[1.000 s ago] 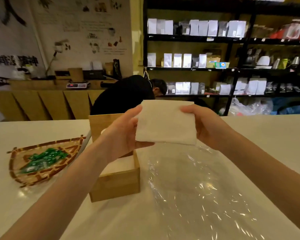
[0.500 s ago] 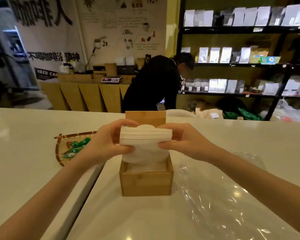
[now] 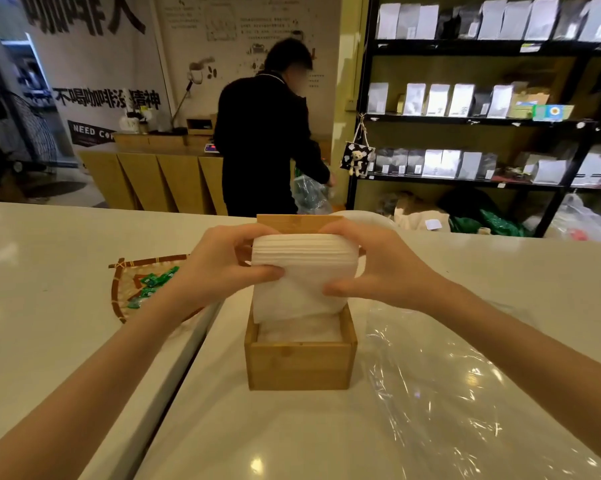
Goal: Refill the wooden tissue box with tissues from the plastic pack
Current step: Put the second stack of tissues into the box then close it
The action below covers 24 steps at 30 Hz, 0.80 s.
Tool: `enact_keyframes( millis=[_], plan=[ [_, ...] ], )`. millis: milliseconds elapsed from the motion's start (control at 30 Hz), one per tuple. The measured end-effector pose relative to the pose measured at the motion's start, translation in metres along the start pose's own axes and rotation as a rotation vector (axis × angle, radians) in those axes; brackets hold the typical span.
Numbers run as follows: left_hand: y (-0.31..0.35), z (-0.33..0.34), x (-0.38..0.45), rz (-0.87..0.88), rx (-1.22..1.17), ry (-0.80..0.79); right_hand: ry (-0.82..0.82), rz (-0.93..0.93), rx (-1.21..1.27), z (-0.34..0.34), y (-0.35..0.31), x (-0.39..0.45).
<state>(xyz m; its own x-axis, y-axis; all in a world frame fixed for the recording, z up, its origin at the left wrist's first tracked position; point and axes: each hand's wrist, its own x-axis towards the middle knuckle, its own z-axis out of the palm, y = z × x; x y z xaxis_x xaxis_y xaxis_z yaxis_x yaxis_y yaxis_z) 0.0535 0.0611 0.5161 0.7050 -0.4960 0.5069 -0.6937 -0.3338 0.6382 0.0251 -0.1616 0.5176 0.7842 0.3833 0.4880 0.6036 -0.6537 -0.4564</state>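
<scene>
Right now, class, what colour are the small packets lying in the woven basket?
Green. The packets in the woven basket show in the head view.

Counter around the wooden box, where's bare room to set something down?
Bare counter in front of the wooden tissue box, and far left beyond the woven tray. Right is covered by plastic wrap; both hands crowd above the box.

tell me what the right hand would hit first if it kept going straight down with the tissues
Probably the wooden tissue box: the right hand grips the tissue stack above the open top, and the stack's lower end already dips inside. The hand itself would likely meet the box's right rim, though depth is unclear.
</scene>
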Motion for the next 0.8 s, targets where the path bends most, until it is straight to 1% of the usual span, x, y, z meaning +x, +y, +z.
enact_keyframes(
  millis=[100, 233, 300, 367, 400, 433, 467, 500, 533, 567, 600, 633, 733, 800],
  plan=[
    [0.006, -0.001, 0.002, 0.027, 0.001, -0.008, 0.067, -0.042, -0.142, -0.001, -0.004, 0.002],
    [0.006, 0.004, -0.005, 0.094, 0.161, 0.087, 0.183, -0.112, -0.249, 0.009, -0.005, -0.007],
    [0.003, 0.006, -0.015, 0.067, 0.252, 0.121, 0.214, -0.134, -0.279, 0.012, -0.002, -0.011],
    [0.001, 0.01, -0.023, -0.038, 0.312, 0.147, 0.242, -0.147, -0.293, 0.013, 0.0, -0.013],
    [0.001, 0.011, -0.025, -0.131, 0.268, 0.155, 0.259, -0.16, -0.303, 0.013, 0.001, -0.013],
    [0.001, 0.011, -0.026, -0.253, 0.127, 0.147, 0.277, -0.178, -0.314, 0.014, 0.002, -0.014],
    [0.003, 0.011, -0.026, -0.396, -0.117, 0.131, 0.293, -0.201, -0.329, 0.016, 0.002, -0.015],
    [0.005, 0.01, -0.026, -0.534, -0.413, 0.103, 0.312, -0.232, -0.348, 0.018, 0.001, -0.016],
    [0.007, 0.009, -0.025, -0.639, -0.695, 0.054, 0.335, -0.269, -0.372, 0.02, 0.002, -0.018],
    [0.008, 0.008, -0.025, -0.692, -0.885, 0.025, 0.362, -0.312, -0.395, 0.023, 0.002, -0.02],
    [0.007, 0.008, -0.025, -0.716, -0.958, 0.029, 0.388, -0.36, -0.416, 0.025, 0.003, -0.022],
    [0.007, 0.009, -0.024, -0.731, -0.97, 0.042, 0.41, -0.416, -0.434, 0.028, 0.004, -0.025],
    [0.004, 0.017, -0.021, -0.73, -0.836, 0.115, 0.408, -0.584, -0.511, 0.036, 0.007, -0.033],
    [0.0, 0.02, -0.02, -0.728, -0.728, 0.105, 0.37, -0.598, -0.54, 0.037, 0.013, -0.037]
  ],
)
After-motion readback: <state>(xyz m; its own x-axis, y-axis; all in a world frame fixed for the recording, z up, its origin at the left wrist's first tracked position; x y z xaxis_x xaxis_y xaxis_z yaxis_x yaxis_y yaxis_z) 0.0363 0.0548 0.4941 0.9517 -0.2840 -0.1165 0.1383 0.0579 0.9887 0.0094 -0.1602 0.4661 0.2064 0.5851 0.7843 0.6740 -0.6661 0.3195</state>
